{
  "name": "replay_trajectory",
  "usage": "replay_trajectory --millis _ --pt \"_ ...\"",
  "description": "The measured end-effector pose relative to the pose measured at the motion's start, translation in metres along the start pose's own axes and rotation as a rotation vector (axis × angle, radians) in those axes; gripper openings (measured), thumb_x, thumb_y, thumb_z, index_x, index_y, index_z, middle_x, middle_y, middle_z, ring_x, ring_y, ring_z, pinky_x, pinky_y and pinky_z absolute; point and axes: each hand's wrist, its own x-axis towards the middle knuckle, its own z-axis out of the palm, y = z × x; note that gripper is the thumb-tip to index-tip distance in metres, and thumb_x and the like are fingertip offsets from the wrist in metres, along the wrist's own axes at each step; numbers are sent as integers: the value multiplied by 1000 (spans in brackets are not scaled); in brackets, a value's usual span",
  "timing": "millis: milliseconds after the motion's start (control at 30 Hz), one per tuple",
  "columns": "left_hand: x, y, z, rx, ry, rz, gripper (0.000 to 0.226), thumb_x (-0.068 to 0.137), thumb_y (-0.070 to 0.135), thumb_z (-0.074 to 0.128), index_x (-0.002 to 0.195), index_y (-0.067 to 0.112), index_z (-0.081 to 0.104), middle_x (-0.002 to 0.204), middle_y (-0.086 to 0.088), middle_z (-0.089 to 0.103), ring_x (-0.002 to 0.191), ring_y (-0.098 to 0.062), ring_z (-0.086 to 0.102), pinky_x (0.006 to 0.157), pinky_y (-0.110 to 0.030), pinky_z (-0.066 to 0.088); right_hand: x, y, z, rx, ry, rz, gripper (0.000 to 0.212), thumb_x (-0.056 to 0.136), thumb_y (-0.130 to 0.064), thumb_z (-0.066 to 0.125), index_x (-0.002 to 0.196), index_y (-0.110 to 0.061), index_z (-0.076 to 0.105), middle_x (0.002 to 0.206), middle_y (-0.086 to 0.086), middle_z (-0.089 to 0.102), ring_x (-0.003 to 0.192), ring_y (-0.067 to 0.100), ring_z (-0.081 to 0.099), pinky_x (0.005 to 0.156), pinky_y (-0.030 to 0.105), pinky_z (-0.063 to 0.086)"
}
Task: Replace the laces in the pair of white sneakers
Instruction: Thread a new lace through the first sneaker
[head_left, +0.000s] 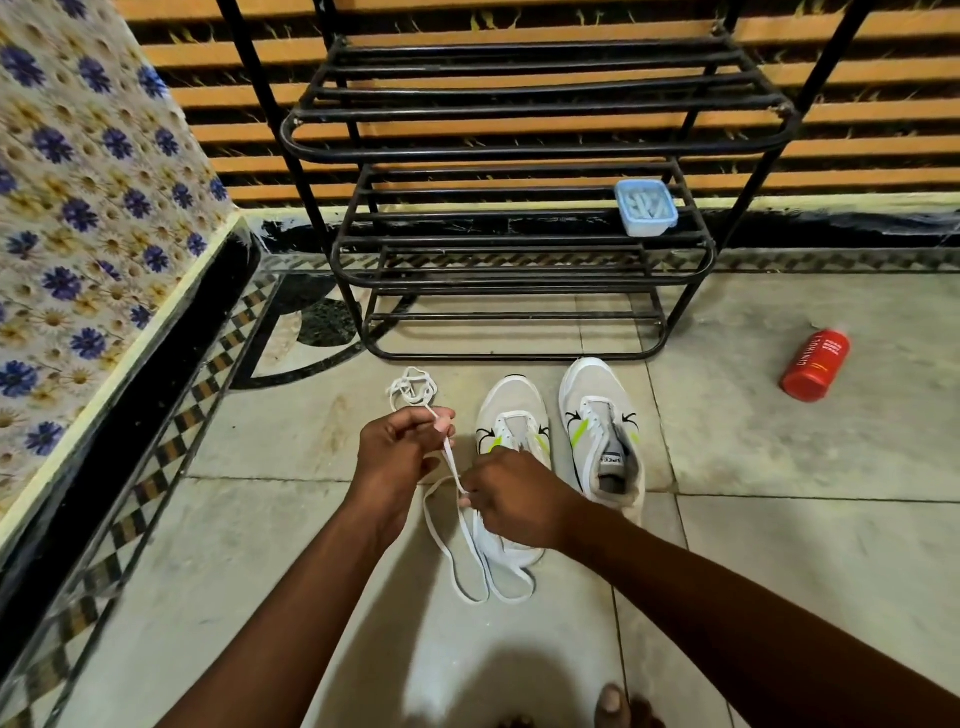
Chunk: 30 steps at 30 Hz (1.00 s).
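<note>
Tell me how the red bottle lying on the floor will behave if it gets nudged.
The red bottle lies on its side on the smooth floor tiles, so a sideways nudge would probably set it rolling. Its round, glossy body looks rigid and perhaps a little slippery to grip. How full it is, and so its weight, cannot be told.

single head view, looking forward and down, close over hands, floor and rack beyond.

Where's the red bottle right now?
The red bottle lies on its side on the floor tiles at the right of the head view, right of the black shoe rack and beyond the two sneakers.
</note>
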Motion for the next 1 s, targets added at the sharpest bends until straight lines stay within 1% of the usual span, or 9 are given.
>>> replay_trajectory --millis 100,167,233,367,433,533,600,733,1000 --pt "5 -6 1 -22 -31 50 13 99 10 66 95 6 78 84 -7 70 79 -19 64 83 -39 51 -2 5 2 56 31 22 31 98 -46 51 75 -27 59 80 -8 45 93 27 57 74 34 35" --pt "9 -9 3 -5 -22 73 14 99 11 66 101 5 79 82 -5 69 77 -19 62 81 -38 51 -1 14 3 124 147 79 34 97 -51 43 80 -27 61 83 -6 49 91 27 55 81 39 43" --pt "14 -12 4 46 -2 97 12 98 12 69 99 9 80 87 -4 74 74 -18 60 78 -35 51 -2 24 3 188 325 206 26 92 -42 39 84 -27 59 89 -2 53 91 27 53 84 45 46" --pt "29 -19 16 174 18 148 4 91 3 74 94 3 78 78 -10 72 60 -11 59 62 -23 50 -9 45 -11 277 609 408 21 76 -21 52 91 -16 66 96 3 51 92 22 46 81 31 37" --pt "36 -25 26 233 -2 152 6 90 0 75 89 5 76 69 -6 68 57 -9 60 60 -21 50 -12 53 -18 289 553 466 32 69 -28 57 97 -15 67 99 5 56 95 26 52 81 31 39" --pt "50 -41 44 337 -59 150 13 90 2 76 81 11 77 62 4 65 62 -10 60 65 -26 50 -14 61 -24 327 307 518 66 62 -50 59 116 -13 65 109 7 61 101 25 60 90 31 48" --pt "60 -49 55 418 -67 177 14 88 7 78 77 17 78 66 7 71 68 -11 65 73 -30 53 -13 59 -24 297 152 523 71 63 -40 66 128 -11 59 120 9 59 113 26 57 97 31 46" --pt "78 -59 68 556 -81 206 9 85 17 83 78 20 78 75 4 76 72 -8 70 72 -23 54 -4 54 -8 93 134 469 47 78 -21 68 121 -7 56 121 12 52 112 30 56 94 35 45" --pt "84 -70 67 619 -119 188 12 89 12 78 79 19 79 75 0 76 66 -8 66 65 -19 50 11 61 -4 -7 198 552 26 79 -18 65 103 -6 65 108 18 56 101 37 57 87 37 45"
